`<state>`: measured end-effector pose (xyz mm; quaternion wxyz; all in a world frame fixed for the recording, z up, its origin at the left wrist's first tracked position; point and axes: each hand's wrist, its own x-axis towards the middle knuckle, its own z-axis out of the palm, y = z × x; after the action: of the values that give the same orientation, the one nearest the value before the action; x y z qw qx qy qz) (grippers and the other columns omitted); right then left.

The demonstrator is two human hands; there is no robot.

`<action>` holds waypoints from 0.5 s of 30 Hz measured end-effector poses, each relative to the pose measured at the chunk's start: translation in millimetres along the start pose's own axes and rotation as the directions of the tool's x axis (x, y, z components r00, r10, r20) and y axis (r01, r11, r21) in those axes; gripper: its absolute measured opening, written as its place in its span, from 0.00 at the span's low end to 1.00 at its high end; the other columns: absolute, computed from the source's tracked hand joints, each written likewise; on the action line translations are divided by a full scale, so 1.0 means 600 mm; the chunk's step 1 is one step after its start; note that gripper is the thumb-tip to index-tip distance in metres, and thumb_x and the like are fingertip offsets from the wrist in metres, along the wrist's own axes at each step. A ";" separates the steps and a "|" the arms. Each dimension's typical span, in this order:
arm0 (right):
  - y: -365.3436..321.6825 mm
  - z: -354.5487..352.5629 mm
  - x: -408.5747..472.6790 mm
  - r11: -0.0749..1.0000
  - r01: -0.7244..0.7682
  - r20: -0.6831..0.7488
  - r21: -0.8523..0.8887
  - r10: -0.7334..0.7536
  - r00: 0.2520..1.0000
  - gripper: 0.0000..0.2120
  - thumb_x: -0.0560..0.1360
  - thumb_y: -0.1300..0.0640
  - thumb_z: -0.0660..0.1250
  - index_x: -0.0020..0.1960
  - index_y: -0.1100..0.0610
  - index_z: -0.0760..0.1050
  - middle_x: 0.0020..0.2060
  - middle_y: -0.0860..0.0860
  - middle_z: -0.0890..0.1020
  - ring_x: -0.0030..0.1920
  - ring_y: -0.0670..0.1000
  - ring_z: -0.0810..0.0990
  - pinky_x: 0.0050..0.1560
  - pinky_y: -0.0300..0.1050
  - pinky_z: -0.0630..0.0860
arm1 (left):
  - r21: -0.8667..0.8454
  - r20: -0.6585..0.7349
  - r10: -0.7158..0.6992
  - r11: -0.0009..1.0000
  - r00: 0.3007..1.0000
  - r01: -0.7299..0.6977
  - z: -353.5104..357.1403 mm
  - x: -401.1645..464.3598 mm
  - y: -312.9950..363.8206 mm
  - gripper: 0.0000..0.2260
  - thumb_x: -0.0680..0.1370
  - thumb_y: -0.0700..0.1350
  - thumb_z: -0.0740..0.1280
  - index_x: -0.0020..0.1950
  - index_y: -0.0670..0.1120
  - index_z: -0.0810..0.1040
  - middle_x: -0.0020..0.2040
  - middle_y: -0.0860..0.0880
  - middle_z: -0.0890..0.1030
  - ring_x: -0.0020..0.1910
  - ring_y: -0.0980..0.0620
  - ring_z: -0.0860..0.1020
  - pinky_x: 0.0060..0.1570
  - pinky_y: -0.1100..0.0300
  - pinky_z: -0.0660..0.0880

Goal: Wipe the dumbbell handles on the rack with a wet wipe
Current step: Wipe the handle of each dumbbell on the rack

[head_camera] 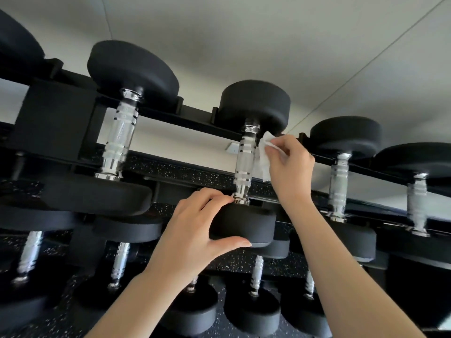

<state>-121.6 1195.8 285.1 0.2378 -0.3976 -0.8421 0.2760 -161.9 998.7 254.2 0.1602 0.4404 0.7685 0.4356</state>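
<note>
Wipe (pixel 262 158): white, pinched in right hand (pixel 289 164), lying against the chrome handle (pixel 245 164) of the middle dumbbell on the rack's (pixel 56 118) top tier. Left hand (pixel 197 230): fingers and thumb curled round that dumbbell's near head (pixel 244 225). Further dumbbells flank it and fill the tiers below.

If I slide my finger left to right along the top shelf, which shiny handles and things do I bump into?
Big dumbbell's handle → middle dumbbell's handle → white wet wipe → right hand pinching the wipe → next handle → last handle by the edge.
</note>
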 end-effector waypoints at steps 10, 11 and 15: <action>0.075 -0.198 -0.042 0.980 -0.181 -0.210 0.078 0.194 0.958 0.04 0.75 0.60 0.67 0.43 0.53 0.77 0.36 0.42 0.79 0.38 0.40 0.76 0.38 0.24 0.68 | 0.206 0.117 0.224 0.947 0.968 -0.244 0.053 0.062 0.105 0.28 0.74 0.67 0.58 0.60 0.47 0.78 0.57 0.52 0.76 0.57 0.55 0.72 0.58 0.58 0.68; 0.089 -0.217 -0.046 0.975 -0.201 -0.231 0.090 0.217 0.949 0.04 0.75 0.60 0.67 0.43 0.53 0.77 0.37 0.43 0.79 0.38 0.40 0.76 0.38 0.24 0.68 | 0.215 0.139 0.245 0.938 0.960 -0.271 0.066 0.067 0.119 0.28 0.74 0.66 0.58 0.61 0.46 0.77 0.57 0.52 0.76 0.57 0.54 0.73 0.59 0.57 0.70; 0.149 -0.266 -0.048 0.959 -0.254 -0.252 0.127 0.279 0.927 0.03 0.75 0.59 0.67 0.44 0.52 0.77 0.39 0.44 0.80 0.42 0.44 0.77 0.41 0.30 0.69 | 0.279 0.193 0.298 0.897 0.935 -0.343 0.129 0.082 0.160 0.28 0.75 0.65 0.57 0.62 0.45 0.77 0.57 0.50 0.77 0.57 0.51 0.74 0.57 0.52 0.74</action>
<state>41.9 1264.4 338.3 0.3274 -0.5305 -0.7269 0.2881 -89.3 1102.0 294.7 0.0707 0.6112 0.7300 0.2975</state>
